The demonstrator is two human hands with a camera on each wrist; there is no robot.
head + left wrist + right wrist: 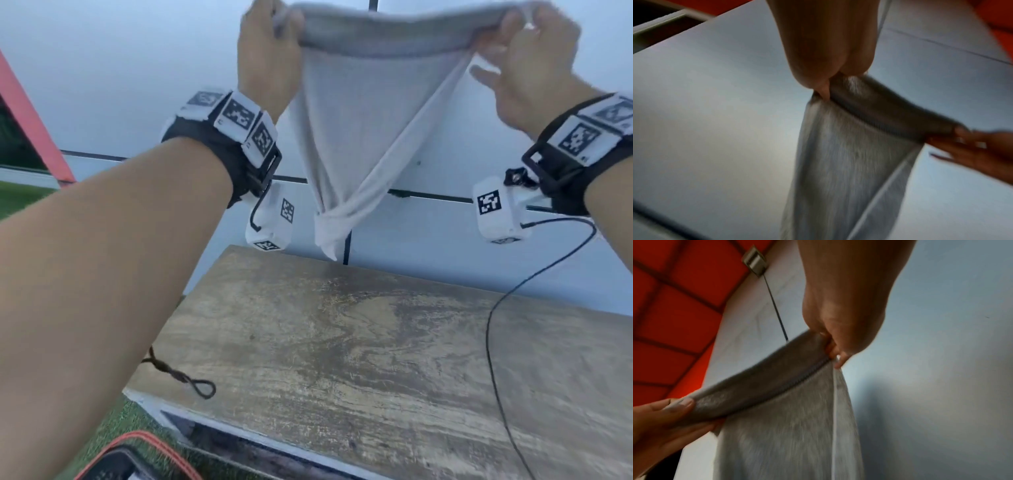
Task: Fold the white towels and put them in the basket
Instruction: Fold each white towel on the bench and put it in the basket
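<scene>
A white towel (359, 120) hangs in the air above the wooden table (342, 342), its top edge stretched between both hands and its lower part gathered to a twisted point. My left hand (270, 37) pinches the top left corner. My right hand (524, 44) pinches the top right corner, with the lower fingers spread loosely. The left wrist view shows my left hand (824, 87) pinching the towel (838, 162) and the other hand at the far end. The right wrist view shows my right hand (834, 353) gripping the towel (777, 426) edge. No basket is in view.
A white panelled wall (137, 68) stands behind the table. A black cable (496, 325) trails from my right wrist across the table's right side. A twisted cord loop (191, 380) lies at the table's left edge. A red-trimmed black case (137, 459) sits on green turf below.
</scene>
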